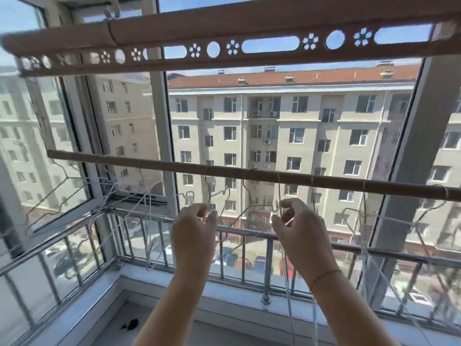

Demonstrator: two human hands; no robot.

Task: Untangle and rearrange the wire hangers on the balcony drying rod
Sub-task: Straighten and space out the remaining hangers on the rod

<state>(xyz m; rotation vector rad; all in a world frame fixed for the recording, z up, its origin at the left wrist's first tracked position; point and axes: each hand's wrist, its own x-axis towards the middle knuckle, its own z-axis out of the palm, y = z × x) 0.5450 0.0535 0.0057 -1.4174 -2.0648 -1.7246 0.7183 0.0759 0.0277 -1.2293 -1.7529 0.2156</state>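
Pinching 1 wire hanger (pixel 262 205) dangling at 6 o'clock off the drying rod (pixel 249 174), the right hand (pixel 300 236) is apparently teasing it free; whether the left hand (pixel 193 231) is gripping wire, I cannot tell.

Only one camera is here, worn on the person's head. It is wide-angled and faces out from inside the balcony toward the far window (pixel 163 116). It sits close behind the raised left hand (pixel 193 236) and right hand (pixel 300 236). The drying rod (pixel 249 174) crosses just beyond them, and a perforated rack (pixel 174 31) runs near overhead.
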